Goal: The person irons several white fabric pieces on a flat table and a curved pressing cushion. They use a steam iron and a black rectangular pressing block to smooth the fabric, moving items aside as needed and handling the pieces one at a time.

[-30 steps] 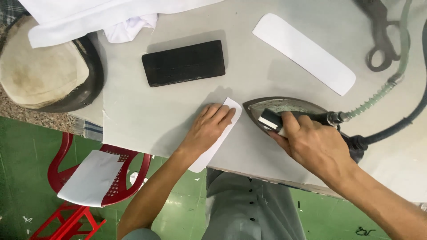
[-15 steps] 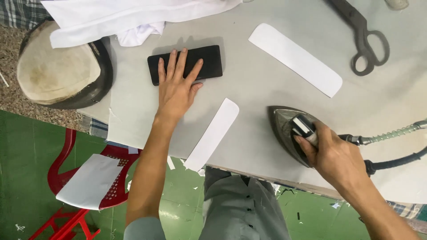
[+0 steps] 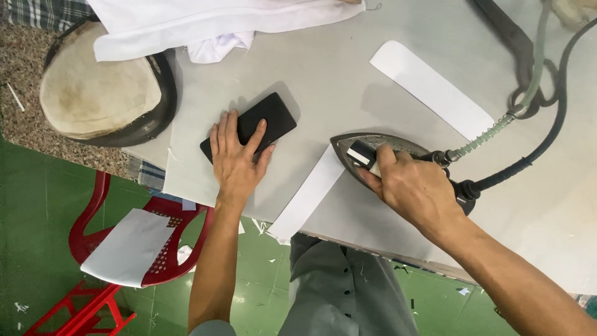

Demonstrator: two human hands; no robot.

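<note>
Nearest the camera, the person's grey buttoned shirt (image 3: 348, 292) filled the lower centre, with a green floor (image 3: 37, 205) below the tabletop edge. To the left stood a red plastic chair (image 3: 87, 249) carrying a white sheet (image 3: 127, 246).

At the near edge of the grey tabletop (image 3: 348, 93) lay a narrow white fabric strip (image 3: 308, 196), one rounded end overhanging the edge, the other end running under the nose of the iron. The right hand (image 3: 413, 190) was closed around the handle of the steam iron (image 3: 367, 149), fingers wrapped tight, thumb near a white-and-black control at the front. The iron's soleplate sat flat on the tabletop, its tip over the strip's far end. A dark cable (image 3: 535, 155) and a greenish hose with a coiled spring guard (image 3: 497, 127) ran from the iron's rear to the upper right.

Just left of the strip, the left hand (image 3: 236, 162) lay palm down, fingers spread and pressing on a black rectangular block (image 3: 255, 124), which lay tilted on the tabletop. Whether the block was gripped or merely held down could not be determined.

Farther off lay a second, longer white strip (image 3: 429, 87), well apart from the first. Dark scissors (image 3: 516, 43) appeared partly hidden by the hose at the upper right. At the far left sat a rounded padded form with a dark rim (image 3: 99, 99), and white cloth (image 3: 205, 22) was heaped along the far edge.
</note>
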